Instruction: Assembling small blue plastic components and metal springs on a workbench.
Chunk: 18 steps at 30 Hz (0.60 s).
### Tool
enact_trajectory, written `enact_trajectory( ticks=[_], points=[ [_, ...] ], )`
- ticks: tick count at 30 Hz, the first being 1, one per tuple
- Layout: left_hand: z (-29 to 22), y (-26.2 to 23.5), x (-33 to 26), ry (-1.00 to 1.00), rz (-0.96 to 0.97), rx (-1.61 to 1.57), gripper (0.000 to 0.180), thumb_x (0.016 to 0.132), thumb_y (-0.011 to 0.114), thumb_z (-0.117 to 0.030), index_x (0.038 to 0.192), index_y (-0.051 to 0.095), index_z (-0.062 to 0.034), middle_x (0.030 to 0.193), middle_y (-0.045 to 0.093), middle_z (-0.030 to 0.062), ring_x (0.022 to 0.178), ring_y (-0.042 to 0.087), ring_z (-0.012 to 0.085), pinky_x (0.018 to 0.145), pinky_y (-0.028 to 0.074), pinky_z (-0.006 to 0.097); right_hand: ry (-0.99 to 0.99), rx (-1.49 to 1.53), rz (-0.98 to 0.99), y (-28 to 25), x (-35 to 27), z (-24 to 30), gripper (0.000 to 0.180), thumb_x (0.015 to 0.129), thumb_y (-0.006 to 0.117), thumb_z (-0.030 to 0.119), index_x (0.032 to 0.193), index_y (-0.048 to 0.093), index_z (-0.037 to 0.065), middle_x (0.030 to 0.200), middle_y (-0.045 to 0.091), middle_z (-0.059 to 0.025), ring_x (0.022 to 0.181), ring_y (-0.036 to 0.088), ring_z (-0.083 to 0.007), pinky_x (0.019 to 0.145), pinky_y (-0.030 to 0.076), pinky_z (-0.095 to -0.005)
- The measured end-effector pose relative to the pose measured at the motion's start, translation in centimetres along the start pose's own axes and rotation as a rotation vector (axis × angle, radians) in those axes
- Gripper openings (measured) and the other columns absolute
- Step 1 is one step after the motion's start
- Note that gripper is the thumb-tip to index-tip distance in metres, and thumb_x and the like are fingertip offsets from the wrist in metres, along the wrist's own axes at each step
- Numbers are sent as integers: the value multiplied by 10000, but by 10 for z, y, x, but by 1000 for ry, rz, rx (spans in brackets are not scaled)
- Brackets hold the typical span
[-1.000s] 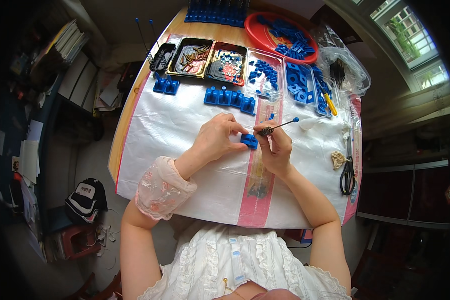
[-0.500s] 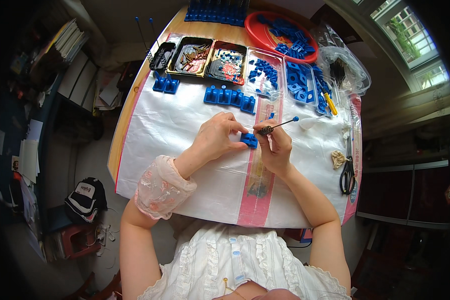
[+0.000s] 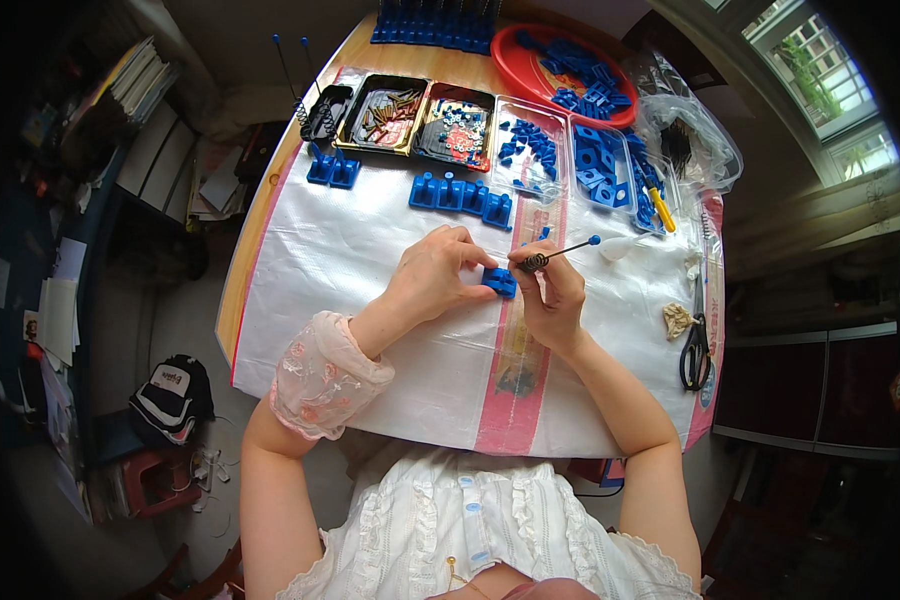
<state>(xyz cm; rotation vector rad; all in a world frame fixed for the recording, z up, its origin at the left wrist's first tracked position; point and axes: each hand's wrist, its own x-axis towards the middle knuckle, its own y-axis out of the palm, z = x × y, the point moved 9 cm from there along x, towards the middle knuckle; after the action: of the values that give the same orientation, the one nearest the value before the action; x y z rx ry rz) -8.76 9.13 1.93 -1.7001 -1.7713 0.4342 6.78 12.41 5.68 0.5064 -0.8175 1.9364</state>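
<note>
On the cloth in front of me, my left hand (image 3: pixel 432 274) pinches the left side of a small blue plastic block (image 3: pixel 500 285) between thumb and fingers. Close to the block's right side, my right hand (image 3: pixel 554 298) grips a thin dark rod with a coil spring (image 3: pixel 534 262) round it. A blue ball (image 3: pixel 594 240) caps the rod's outer end, which points up to the right. My fingers hide the rod's other end, so I cannot tell whether it touches the block. A small blue piece (image 3: pixel 543 233) lies just beyond my right hand.
Beyond my hands stands a row of blue blocks (image 3: pixel 460 197); another pair (image 3: pixel 333 171) sits left. Behind are a tray of brass-coloured screws (image 3: pixel 358 140), clear boxes of blue parts (image 3: pixel 567 165) and a red basin (image 3: pixel 507 80). Right lie a yellow-handled tool (image 3: pixel 662 210) and scissors (image 3: pixel 695 362).
</note>
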Motion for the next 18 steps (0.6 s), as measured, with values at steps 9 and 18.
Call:
enact_trajectory(
  ticks=[9, 18],
  points=[
    [-1, -1, 0, -14, 8, -3, 379, 722, 964, -244, 1071, 848, -153, 932, 674, 47, 907, 663, 237, 800, 544, 379, 5, 18, -2, 0, 2, 3, 143, 952, 716, -72, 1069, 703, 10, 950, 723, -98, 757, 669, -200, 662, 518, -308],
    [-2, -1, 1, -1, 14, 10, 377, 728, 963, -248, 1075, 848, -154, 940, 679, 45, 911, 664, 237, 800, 544, 377, 6, 10, -5, -1, 0, 2, 127, 955, 716, -64, 1062, 698, 3, 972, 732, -107, 785, 689, -227, 692, 542, -323]
  ],
)
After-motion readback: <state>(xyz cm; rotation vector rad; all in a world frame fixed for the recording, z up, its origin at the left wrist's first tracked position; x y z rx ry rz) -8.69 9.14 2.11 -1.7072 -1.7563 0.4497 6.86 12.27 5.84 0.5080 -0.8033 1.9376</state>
